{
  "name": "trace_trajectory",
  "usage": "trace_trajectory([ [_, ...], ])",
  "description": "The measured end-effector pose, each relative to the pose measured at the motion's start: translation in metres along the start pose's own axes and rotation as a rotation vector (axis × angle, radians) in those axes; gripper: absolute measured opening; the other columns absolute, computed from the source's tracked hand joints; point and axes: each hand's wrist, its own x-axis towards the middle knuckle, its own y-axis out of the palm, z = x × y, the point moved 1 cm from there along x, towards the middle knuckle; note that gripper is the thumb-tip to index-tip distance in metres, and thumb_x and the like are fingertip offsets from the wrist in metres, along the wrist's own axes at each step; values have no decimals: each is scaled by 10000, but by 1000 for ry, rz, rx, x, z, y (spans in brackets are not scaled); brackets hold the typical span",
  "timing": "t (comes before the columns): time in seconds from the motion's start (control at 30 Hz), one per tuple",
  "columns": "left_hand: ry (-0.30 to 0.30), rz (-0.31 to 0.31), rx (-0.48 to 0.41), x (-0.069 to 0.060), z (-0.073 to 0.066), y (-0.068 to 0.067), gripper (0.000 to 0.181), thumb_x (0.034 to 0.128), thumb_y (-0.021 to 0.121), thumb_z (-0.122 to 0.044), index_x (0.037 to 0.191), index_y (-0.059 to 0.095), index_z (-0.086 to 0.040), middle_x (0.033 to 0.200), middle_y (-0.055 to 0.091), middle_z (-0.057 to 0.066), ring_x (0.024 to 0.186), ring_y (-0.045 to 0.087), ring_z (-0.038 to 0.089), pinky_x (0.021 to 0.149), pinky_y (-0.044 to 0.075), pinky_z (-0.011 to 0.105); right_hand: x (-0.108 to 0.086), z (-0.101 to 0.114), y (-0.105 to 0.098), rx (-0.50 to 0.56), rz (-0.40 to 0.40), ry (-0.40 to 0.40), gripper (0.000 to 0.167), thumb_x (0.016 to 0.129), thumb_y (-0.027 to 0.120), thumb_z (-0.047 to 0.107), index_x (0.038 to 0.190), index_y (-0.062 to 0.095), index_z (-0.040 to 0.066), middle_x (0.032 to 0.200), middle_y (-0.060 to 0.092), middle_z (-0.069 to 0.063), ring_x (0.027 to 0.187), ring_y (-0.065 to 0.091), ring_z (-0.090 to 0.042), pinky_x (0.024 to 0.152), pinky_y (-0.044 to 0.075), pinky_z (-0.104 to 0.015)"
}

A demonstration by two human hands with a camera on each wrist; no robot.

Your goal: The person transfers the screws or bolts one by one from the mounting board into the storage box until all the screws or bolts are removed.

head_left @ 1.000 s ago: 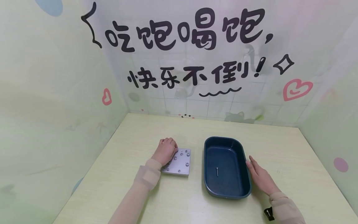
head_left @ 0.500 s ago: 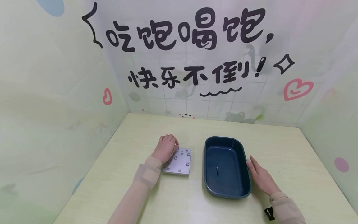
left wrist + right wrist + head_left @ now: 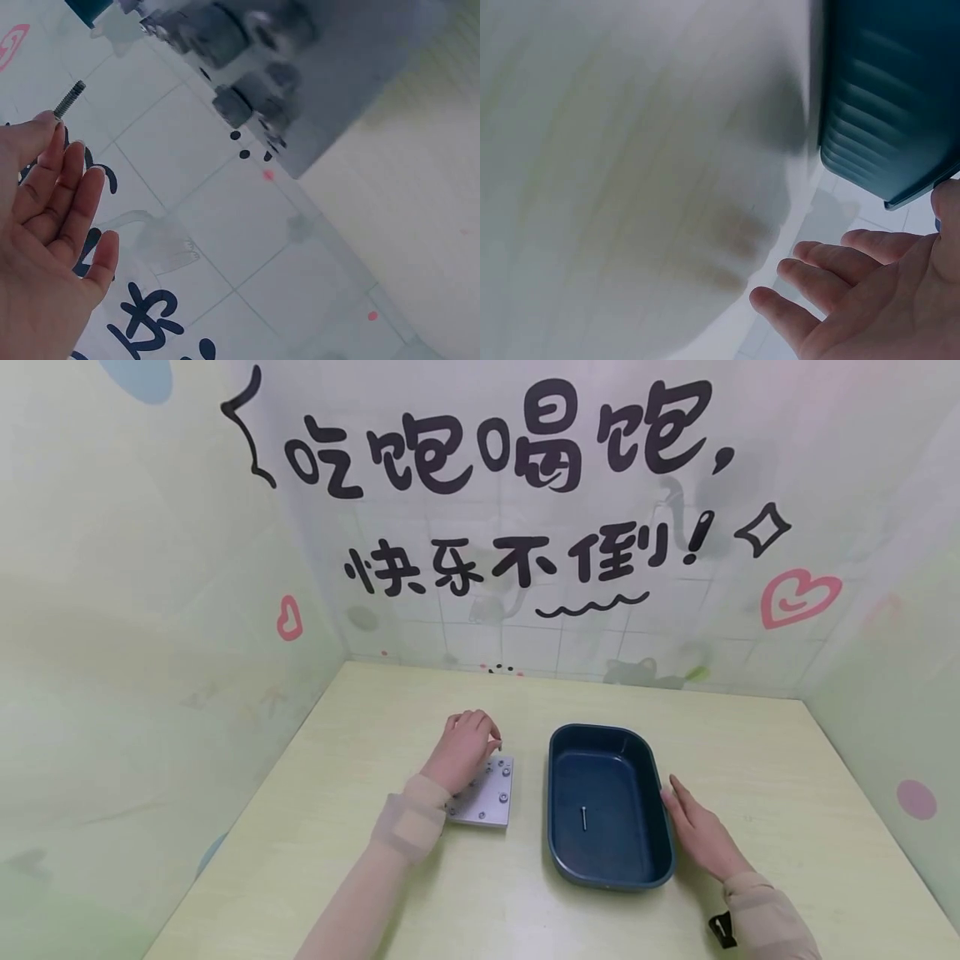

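My left hand [image 3: 463, 752] is over the upper left part of a grey metal plate [image 3: 491, 802] fitted with several bolts and nuts. In the left wrist view the thumb and index finger of that hand [image 3: 56, 202] pinch a small threaded screw [image 3: 70, 99], held clear of the plate [image 3: 330, 90]. My right hand [image 3: 705, 839] touches the right wall of a dark blue tray [image 3: 555, 802]; a silver bolt [image 3: 584, 819] lies inside. The right wrist view shows the right hand [image 3: 877, 292] with its fingers loosely extended and its thumb on the tray's rim [image 3: 930, 184].
A light wooden table [image 3: 525, 914] carries the plate and tray. Behind stands a printed wall [image 3: 480, 643] with black lettering, and side walls rise at left and right. Something small and black [image 3: 722, 930] is by the right wrist.
My left hand has lifted from the plate's upper left and moved a little right and away, the small screw pinched in its fingertips. The right hand and tray stay put.
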Motion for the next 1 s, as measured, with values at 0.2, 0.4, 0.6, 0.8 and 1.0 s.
trace_trajectory([
  [0.2,53,-32,-4,7,-19,-6,139,993,600,-227,1055,629,-105,1138,603,37,1136,544,225,1080,391,447,1,-1,0,3,-7,1,663,1087,235,415,1518,201,-87,1487,311,-360,1339,361,-538,1083,334,-654],
  [0.4,107,-55,23,13,-37,-5,123,992,601,-233,1037,624,-120,1114,599,33,1120,548,221,1053,404,427,0,-2,0,10,-1,5,666,1086,235,419,1522,193,-83,1495,302,-357,1346,353,-536,1088,327,-656],
  [0.6,169,-80,58,16,-53,0,131,1000,586,-255,1046,626,-139,1112,600,14,1116,550,202,1026,412,397,0,-3,1,12,6,13,674,1086,227,427,1523,186,-84,1495,303,-356,1347,353,-534,1087,330,-653],
  [0.8,213,-75,85,20,-69,5,133,1005,573,-287,1035,625,-168,1092,593,-14,1084,545,174,1015,413,372,-1,-3,2,13,0,12,670,1085,231,427,1526,191,-76,1495,309,-352,1344,361,-533,1085,335,-652],
  [1.0,250,-9,139,24,-83,12,160,1029,520,-326,1040,615,-199,1091,585,-41,1083,536,144,1029,415,353,-1,-3,2,13,-12,-1,662,1086,240,417,1522,202,-80,1488,324,-352,1337,372,-531,1082,338,-653],
])
